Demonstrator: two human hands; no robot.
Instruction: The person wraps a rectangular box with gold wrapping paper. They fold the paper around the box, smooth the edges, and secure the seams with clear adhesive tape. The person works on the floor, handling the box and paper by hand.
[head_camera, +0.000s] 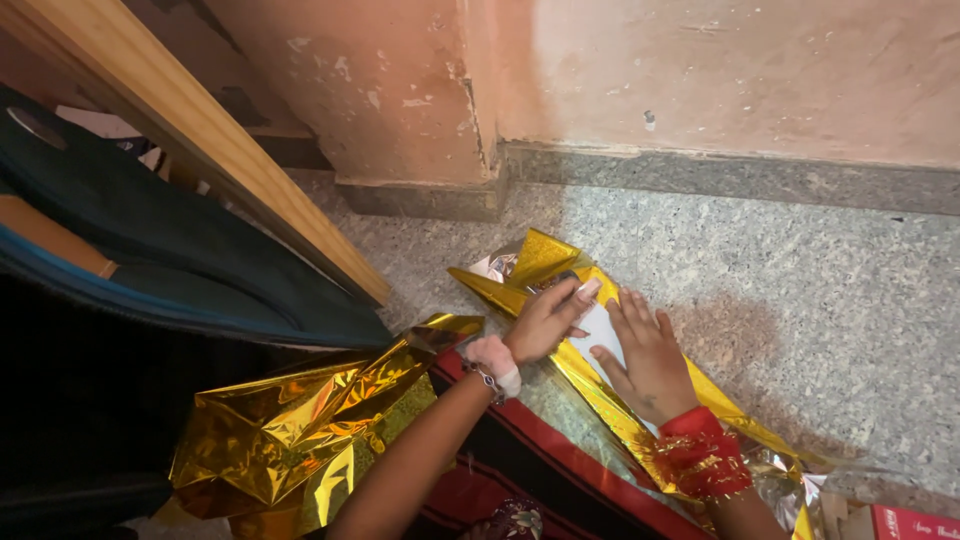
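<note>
crumpled gold foil (290, 440) beside hands

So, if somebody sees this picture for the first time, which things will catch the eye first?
First the shiny, crinkled gold foil wrapping sheet bunched at lower left, and a long strip of gold foil on the speckled grey stone floor. At the centre, the left hand and right hand press a flat white object onto that strip.

You're down on a home's speckled stone floor (800, 300), beside a worn peach plaster wall (700, 70) and a leaning wooden plank (200, 140).
</note>
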